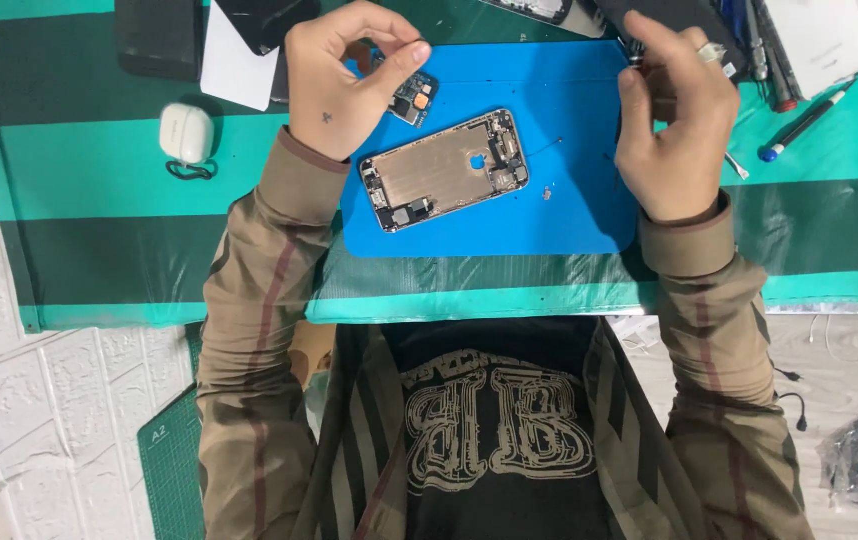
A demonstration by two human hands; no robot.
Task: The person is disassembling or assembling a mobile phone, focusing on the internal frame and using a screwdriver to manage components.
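Note:
An opened phone housing, its bare metal inside facing up, lies tilted on a blue work mat. My left hand hovers just above and left of the housing, pinching a small circuit board with an orange patch. My right hand, a ring on one finger, is raised at the mat's upper right corner. Its fingertips grip a small dark tool tip; I cannot make out what kind. A tiny loose part rests on the mat to the right of the housing.
The table has a green striped cover. On it lie a white earbud case, a white card, a dark phone, a blue-tipped screwdriver and a white box. A green cutting mat is at lower left.

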